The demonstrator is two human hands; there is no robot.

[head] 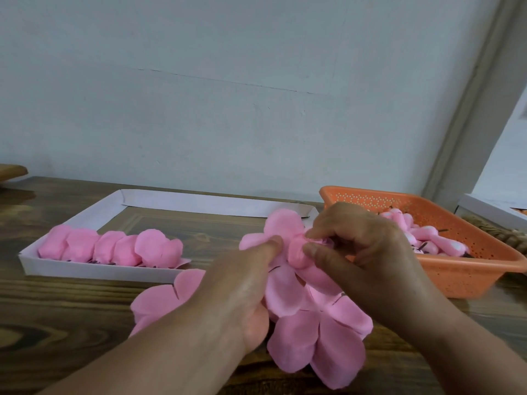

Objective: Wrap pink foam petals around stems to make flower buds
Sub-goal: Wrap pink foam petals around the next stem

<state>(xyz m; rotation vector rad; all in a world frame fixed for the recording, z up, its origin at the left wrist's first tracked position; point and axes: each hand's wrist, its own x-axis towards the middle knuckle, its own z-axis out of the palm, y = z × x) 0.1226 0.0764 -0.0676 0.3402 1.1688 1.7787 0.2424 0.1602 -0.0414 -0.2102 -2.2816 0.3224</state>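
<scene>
A pink foam petal is pinched between the left hand and the right hand, above loose petals at the wooden table's near edge. Left lies a white tray with a row of buds, right an orange basket; bare wood lies between tray and petals, and no writing shows.

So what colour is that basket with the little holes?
Orange. The basket shows in the head view, on the right of the table.

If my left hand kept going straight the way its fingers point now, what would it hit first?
Your left hand points up and right, already holding the pink foam petal. Straight on, it would likely meet the right hand's fingertips pinching the bud; depth is unclear.
</scene>
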